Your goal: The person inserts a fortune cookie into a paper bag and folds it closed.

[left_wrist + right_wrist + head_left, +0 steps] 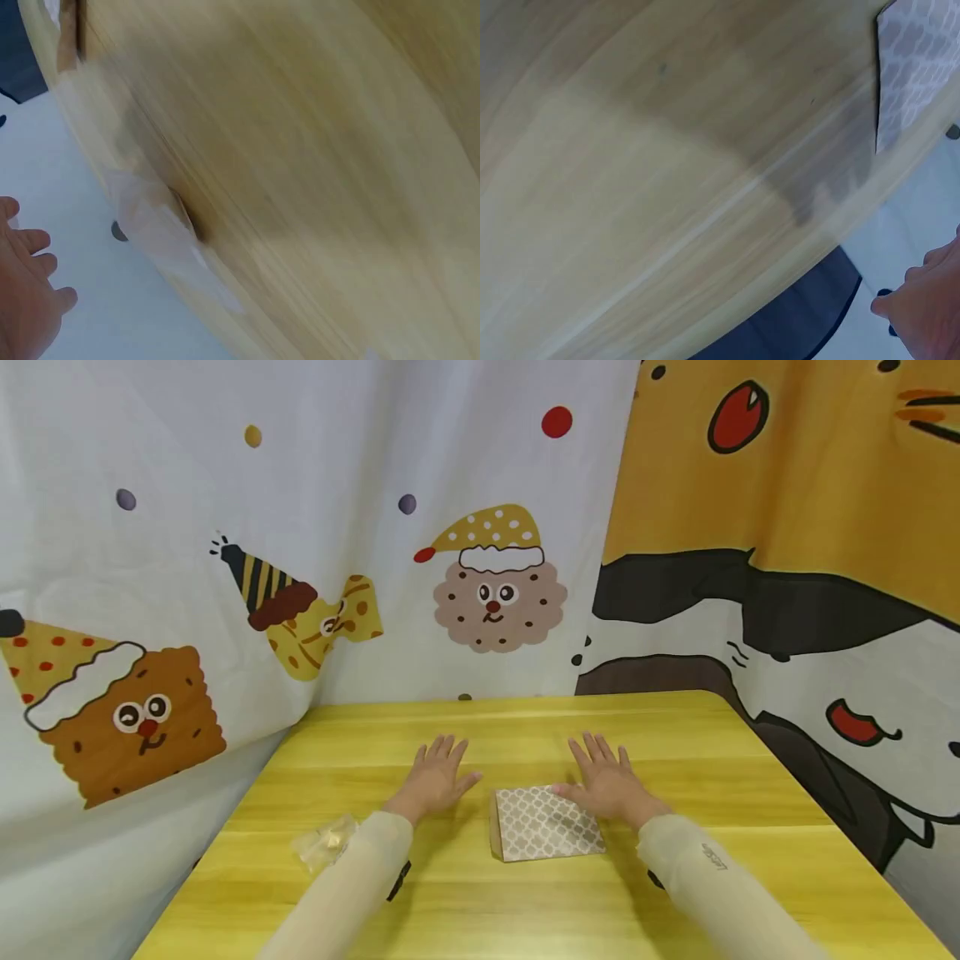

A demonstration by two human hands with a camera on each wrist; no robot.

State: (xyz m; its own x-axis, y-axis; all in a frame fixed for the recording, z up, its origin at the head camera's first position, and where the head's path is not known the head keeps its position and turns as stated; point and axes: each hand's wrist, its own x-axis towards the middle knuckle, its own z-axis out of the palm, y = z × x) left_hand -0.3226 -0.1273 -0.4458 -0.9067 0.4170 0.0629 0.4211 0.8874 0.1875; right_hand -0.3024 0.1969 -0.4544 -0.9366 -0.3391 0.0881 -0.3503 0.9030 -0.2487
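The right hand (609, 781) lies flat on the desk (525, 893), fingers spread and straight, its thumb touching the far right corner of the patterned paper bag (546, 823). The left hand (435, 777) also lies flat with fingers spread, holding nothing, just left of the bag and apart from it. The bag lies flat between the two forearms, its long axis running roughly left to right, slightly skewed; a brown strip shows along its left end. A crumpled clear wrapper (324, 843) sits by the left sleeve (360, 868), near the desk's left edge. Bare desk extends beyond the fingertips and to the right of the right sleeve (712, 877), bounded by cartoon-printed curtains (300, 527).
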